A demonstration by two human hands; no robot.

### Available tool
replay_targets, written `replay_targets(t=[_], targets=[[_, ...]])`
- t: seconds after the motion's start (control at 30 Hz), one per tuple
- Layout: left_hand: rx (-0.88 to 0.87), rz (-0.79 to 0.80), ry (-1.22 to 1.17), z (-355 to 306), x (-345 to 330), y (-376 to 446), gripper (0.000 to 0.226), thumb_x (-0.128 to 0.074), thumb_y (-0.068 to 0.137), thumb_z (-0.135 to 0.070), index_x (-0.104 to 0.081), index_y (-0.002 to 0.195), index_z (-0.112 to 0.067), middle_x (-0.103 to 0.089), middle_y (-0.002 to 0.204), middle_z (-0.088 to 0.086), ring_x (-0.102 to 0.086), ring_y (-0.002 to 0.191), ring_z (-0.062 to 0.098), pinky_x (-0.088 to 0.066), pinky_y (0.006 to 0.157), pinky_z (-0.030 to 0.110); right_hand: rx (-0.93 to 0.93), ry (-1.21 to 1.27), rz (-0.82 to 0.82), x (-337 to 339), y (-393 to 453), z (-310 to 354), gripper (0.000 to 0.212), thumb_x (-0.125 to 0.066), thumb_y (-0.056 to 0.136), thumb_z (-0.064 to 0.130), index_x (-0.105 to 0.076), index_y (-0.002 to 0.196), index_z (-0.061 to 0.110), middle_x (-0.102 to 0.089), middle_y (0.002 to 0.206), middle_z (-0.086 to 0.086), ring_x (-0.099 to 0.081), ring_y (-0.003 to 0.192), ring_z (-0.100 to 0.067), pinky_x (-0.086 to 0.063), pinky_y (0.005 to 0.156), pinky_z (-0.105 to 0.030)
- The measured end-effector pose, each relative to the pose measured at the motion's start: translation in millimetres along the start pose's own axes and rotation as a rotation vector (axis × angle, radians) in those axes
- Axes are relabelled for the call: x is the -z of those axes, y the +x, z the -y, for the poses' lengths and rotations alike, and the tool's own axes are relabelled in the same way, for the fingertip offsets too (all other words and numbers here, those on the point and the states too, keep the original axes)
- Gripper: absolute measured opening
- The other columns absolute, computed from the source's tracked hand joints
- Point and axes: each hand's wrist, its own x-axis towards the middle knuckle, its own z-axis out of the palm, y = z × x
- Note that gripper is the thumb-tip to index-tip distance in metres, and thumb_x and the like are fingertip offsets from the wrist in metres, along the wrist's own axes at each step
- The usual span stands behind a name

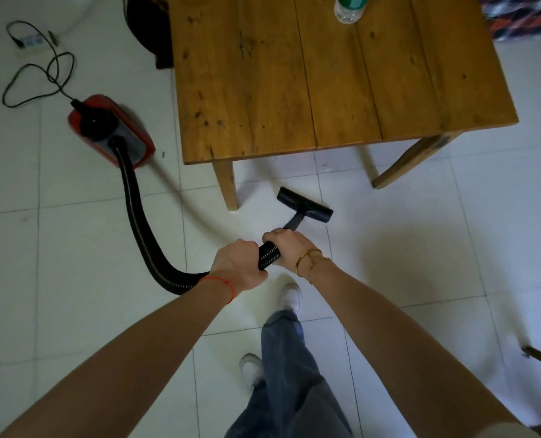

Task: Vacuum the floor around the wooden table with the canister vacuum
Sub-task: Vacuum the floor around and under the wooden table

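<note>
The red canister vacuum (112, 129) with a grey top is sitting on the white tiled floor (421, 235) beside the plank-topped wooden table (326, 74). Left hand (239, 263) and right hand (289, 246) are both gripping its ribbed black hose (142, 226) (fingers wrapped round), the flat black nozzle (305, 204) lying near the table's front edge. A clear plastic bottle (348, 7) is standing at the table's far edge.

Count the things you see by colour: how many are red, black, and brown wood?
Red: 1, the red canister vacuum body
Black: 2, the black ribbed hose and the black floor nozzle
Brown wood: 1, the brown plank table
Total: 4
</note>
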Motion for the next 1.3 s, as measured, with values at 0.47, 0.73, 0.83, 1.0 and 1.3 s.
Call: replay_targets(t=[0.47,0.73,0.83,1.0,1.3], targets=[[0.104,0.044,-0.149,5,-56,-94,0.011,-0.059,0.076,-0.020,-0.052,0.082,-0.014,-0.059,0.076,0.002,-0.064,0.068,0.022,-0.056,0.070,0.029,0.083,-0.038,0.067,-58,-68,46,0.027,-0.064,0.080,0.014,-0.057,0.106,0.011,-0.062,0.105,-0.010,-0.060,0.093,-0.028,-0.050,0.083,-0.037],[0.081,-0.027,-0.050,-36,-68,-74,0.019,-0.058,0.081,-0.027,-0.057,0.095,-0.015,-0.052,0.082,0.000,-0.061,0.079,0.022,-0.043,0.063,0.026,0.058,0.025,-0.022,-55,-83,-3,0.026,-0.066,0.080,0.016,-0.057,0.104,0.011,-0.059,0.108,-0.008,-0.060,0.091,-0.030,-0.051,0.080,-0.037],[0.071,-0.065,-0.024,-53,-62,-51,0.020,-0.057,0.083,-0.026,-0.058,0.099,-0.015,-0.057,0.086,0.002,-0.062,0.081,0.022,-0.042,0.064,0.026,0.060,0.032,-0.056,-42,-73,-29,0.026,-0.066,0.081,0.015,-0.058,0.105,0.010,-0.059,0.110,-0.010,-0.060,0.091,-0.030,-0.051,0.080,-0.035],[0.052,-0.135,0.005,-75,-59,-3,0.023,-0.057,0.083,-0.026,-0.057,0.103,-0.015,-0.061,0.096,0.005,-0.062,0.083,0.024,-0.040,0.065,0.027,0.061,-0.019,-0.097,-22,-49,-74,0.028,-0.066,0.081,0.013,-0.058,0.107,0.007,-0.059,0.111,-0.012,-0.061,0.091,-0.032,-0.052,0.079,-0.039],[-0.011,-0.238,-0.011,-87,-70,86,0.020,-0.056,0.082,-0.026,-0.057,0.098,-0.014,-0.048,0.076,0.001,-0.049,0.065,0.021,-0.038,0.060,0.028,0.077,-0.135,-0.232,-12,1,-143,0.024,-0.064,0.080,0.018,-0.058,0.101,0.006,-0.060,0.100,-0.010,-0.060,0.084,-0.031,-0.053,0.067,-0.039]])
